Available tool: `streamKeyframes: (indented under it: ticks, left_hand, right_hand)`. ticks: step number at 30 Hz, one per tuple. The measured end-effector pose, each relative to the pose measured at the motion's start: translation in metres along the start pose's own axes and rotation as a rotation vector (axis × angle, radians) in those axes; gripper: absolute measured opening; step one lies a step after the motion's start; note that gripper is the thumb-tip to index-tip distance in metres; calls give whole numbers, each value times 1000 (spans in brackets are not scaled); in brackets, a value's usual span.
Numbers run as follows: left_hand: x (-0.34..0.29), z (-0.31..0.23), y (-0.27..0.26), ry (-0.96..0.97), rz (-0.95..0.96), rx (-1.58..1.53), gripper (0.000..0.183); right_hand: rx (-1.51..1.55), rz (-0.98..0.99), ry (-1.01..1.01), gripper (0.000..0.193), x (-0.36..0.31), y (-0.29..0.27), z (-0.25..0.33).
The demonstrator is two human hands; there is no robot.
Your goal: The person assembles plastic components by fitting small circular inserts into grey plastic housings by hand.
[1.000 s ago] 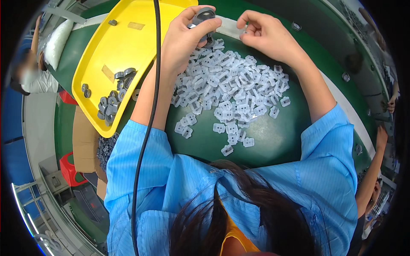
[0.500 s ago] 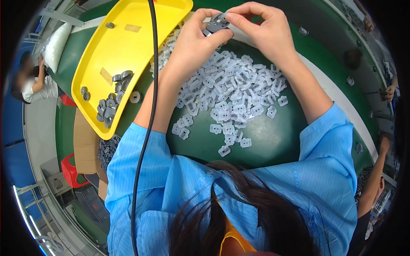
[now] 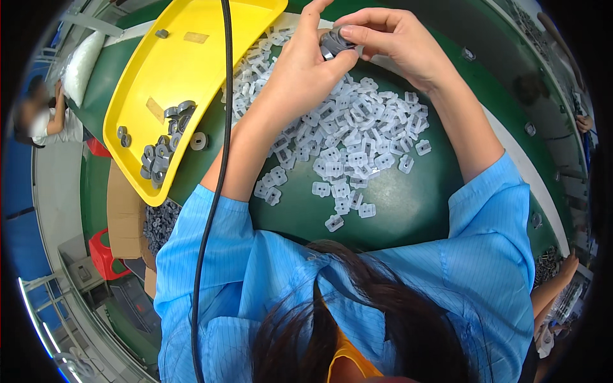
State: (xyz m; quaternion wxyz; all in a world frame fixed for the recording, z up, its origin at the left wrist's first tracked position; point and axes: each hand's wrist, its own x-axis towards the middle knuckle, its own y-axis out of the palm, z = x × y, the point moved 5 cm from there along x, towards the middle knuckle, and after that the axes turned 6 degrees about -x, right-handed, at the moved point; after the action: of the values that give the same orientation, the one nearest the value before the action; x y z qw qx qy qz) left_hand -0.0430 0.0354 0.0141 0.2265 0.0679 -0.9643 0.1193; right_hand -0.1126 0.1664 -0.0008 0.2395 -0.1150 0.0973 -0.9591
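Up at the far side of the table, my left hand (image 3: 308, 69) grips a dark grey round plastic part (image 3: 334, 43) between thumb and fingers. The thumb and bent fingers of my right hand (image 3: 401, 46) close on the same part from the right. Details of the part are partly covered by my fingers. Below both hands spreads a heap of small translucent white plastic pieces (image 3: 357, 137) with dark slots. Left of my left forearm, a yellow tray (image 3: 143, 70) carries several similar grey round parts (image 3: 159, 156) near its closer end.
A pale round piece (image 3: 199, 141) lies beside the tray. A cardboard box (image 3: 123, 210) of small grey parts stands at the left, near a red stool (image 3: 102, 255). A black cable (image 3: 225, 127) hangs across the view. Other people work at both sides; a white bag (image 3: 84, 67) lies far left.
The grey part has turned and shifted slightly nearer in my hands. My left index finger has lifted away from it, and my right fingers have moved in closer around it.
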Motion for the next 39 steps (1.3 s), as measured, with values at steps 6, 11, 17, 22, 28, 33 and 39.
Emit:
streamKeyframes:
  ticks: [6,11,17,22,28,33,39]
  left_hand:
    - [1,24,-7,-132,216,-131,39]
    - [1,21,-12,-235,253,-121,31]
    - [6,39,-32,-305,138,-129,41]
    - [9,41,-48,-433,29,-328,53]
    - [11,40,-47,-280,-28,-145,46]
    - [14,36,-52,-243,8,32,36]
    - [9,29,-43,365,231,-409,31]
  right_hand:
    - [-42,163,127,25,-2,-4,-9]
    - [1,229,109,27,-9,-1,-4]
    - [87,78,260,19,4,-7,-9]
    - [-764,-169,50,21,17,-58,-46]
    - [-907,-268,-329,27,18,-37,-25]
    - [-674,237,-382,21,10,32,-9]
    - [-542,288,-383,14,4,31,-9]
